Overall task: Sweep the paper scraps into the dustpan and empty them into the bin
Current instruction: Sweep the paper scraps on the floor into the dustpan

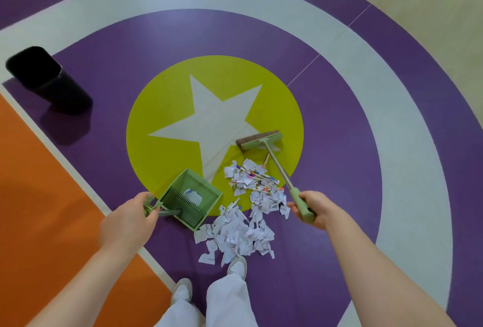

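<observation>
Left hand (125, 222): curled round the handle of the pale green plastic dustpan (192, 197), just left of the scraps.
Right hand (312, 211): gripping the green long-handled broom (261, 141), head beyond the pile.
White torn paper scraps (243, 224): heaped on the purple floor (339, 156), with some coloured sticks (257, 177) mixed in.
Black plastic bin (44, 78): far left, well apart.

Patterned floor (339, 122) bears paper scraps (243, 230), pens (257, 179), bin (49, 81).
</observation>
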